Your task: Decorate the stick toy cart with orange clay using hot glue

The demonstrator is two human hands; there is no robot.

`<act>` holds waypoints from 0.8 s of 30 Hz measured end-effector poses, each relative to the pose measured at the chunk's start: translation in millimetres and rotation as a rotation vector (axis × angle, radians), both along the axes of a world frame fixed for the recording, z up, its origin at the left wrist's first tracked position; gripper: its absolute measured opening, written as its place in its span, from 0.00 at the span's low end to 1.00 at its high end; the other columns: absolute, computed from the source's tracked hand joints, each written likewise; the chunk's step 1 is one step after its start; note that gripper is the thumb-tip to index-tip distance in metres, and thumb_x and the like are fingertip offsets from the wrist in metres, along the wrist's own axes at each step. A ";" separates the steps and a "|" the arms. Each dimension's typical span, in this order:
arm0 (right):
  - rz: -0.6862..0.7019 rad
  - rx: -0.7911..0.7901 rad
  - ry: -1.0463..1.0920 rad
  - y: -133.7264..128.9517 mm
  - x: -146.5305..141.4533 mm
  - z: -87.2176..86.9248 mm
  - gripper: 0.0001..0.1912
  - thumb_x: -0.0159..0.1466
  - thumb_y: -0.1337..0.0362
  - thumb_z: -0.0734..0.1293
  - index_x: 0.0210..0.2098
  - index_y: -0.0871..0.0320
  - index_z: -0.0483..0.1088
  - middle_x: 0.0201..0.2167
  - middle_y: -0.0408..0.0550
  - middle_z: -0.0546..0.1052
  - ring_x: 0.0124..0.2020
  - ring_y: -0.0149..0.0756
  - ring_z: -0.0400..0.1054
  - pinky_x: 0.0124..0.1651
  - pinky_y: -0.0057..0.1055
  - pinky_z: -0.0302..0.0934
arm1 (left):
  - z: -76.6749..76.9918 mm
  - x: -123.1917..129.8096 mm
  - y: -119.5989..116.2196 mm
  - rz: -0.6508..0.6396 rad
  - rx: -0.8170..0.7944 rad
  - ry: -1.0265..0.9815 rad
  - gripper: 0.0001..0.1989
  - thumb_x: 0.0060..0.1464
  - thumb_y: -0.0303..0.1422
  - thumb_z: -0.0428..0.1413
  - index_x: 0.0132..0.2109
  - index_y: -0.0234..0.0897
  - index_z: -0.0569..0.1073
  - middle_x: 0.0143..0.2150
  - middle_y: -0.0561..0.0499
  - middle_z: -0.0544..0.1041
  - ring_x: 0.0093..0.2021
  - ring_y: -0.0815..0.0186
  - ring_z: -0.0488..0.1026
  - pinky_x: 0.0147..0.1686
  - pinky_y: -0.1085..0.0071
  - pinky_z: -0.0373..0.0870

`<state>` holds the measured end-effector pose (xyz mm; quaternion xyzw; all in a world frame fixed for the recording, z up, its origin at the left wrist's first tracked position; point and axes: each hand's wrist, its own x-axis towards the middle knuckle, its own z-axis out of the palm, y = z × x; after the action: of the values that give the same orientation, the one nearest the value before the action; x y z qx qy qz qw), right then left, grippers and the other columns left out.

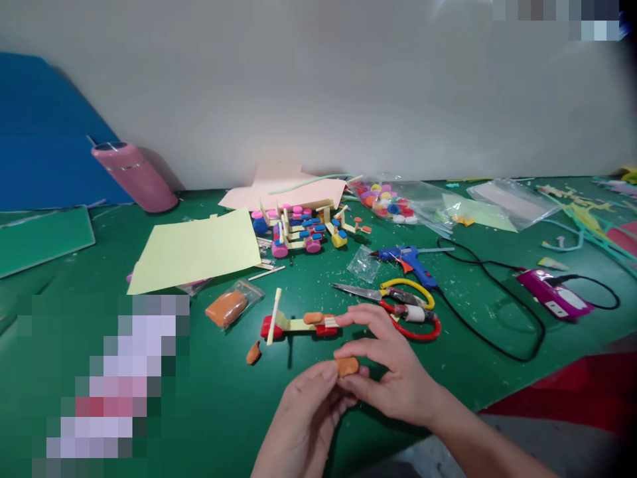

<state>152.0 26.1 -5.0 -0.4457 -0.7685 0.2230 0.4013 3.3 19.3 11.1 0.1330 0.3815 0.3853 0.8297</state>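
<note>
A small block of orange modelling clay is pinched between the fingertips of my left hand and my right hand, low over the green table. Just beyond it stands a small model with red end pieces, pale sticks and an orange clay piece on top. My right index finger reaches close to the model's right end; I cannot tell if it touches. A loose lump of orange clay lies left of my hands. Behind that lump is a clear bag of orange clay.
Scissors with red and yellow handles lie right of the model, below a blue glue gun. Its black cord runs to a purple power strip. Several finished-looking models, yellow paper and a pink tumbler stand or lie behind.
</note>
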 end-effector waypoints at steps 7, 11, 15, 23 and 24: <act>-0.006 0.038 -0.103 1.7 4.1 -1.2 0.17 0.54 0.62 0.70 0.43 0.56 0.70 0.51 0.49 0.66 0.54 0.43 0.54 0.56 0.42 0.51 | -8.9 0.7 1.0 0.000 0.007 0.157 0.07 0.39 0.34 0.62 0.26 0.34 0.78 0.26 0.48 0.79 0.31 0.66 0.71 0.37 0.72 0.66; -0.022 0.040 -0.095 0.1 5.1 -0.8 0.12 0.55 0.64 0.69 0.39 0.55 0.71 0.50 0.47 0.66 0.54 0.42 0.54 0.57 0.41 0.50 | -10.7 0.4 0.7 -0.024 0.054 0.208 0.07 0.41 0.34 0.62 0.26 0.34 0.78 0.26 0.49 0.78 0.31 0.67 0.69 0.37 0.74 0.64; -0.027 0.049 -0.078 -1.2 3.1 -1.1 0.10 0.55 0.66 0.68 0.37 0.55 0.72 0.50 0.48 0.67 0.54 0.42 0.54 0.56 0.41 0.52 | -11.7 0.9 0.7 0.004 0.036 0.142 0.08 0.43 0.35 0.60 0.26 0.33 0.78 0.26 0.48 0.77 0.30 0.67 0.68 0.35 0.73 0.64; -0.031 0.051 -0.076 -2.2 3.0 -2.3 0.12 0.55 0.63 0.68 0.40 0.53 0.71 0.49 0.49 0.67 0.53 0.44 0.56 0.53 0.44 0.55 | -12.2 2.0 1.4 0.029 0.024 0.141 0.05 0.42 0.32 0.61 0.26 0.34 0.79 0.24 0.49 0.77 0.27 0.69 0.67 0.33 0.74 0.64; -0.032 0.048 -0.075 -2.3 3.3 -2.4 0.13 0.55 0.62 0.68 0.41 0.53 0.71 0.49 0.49 0.67 0.53 0.45 0.56 0.53 0.44 0.55 | -12.8 2.0 1.4 0.028 0.024 0.142 0.05 0.42 0.32 0.61 0.27 0.34 0.79 0.24 0.49 0.77 0.27 0.69 0.68 0.33 0.74 0.64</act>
<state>155.4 23.8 -7.4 -0.4562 -0.7808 0.1811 0.3865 5.3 20.6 -1.6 0.1648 0.4367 0.3911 0.7932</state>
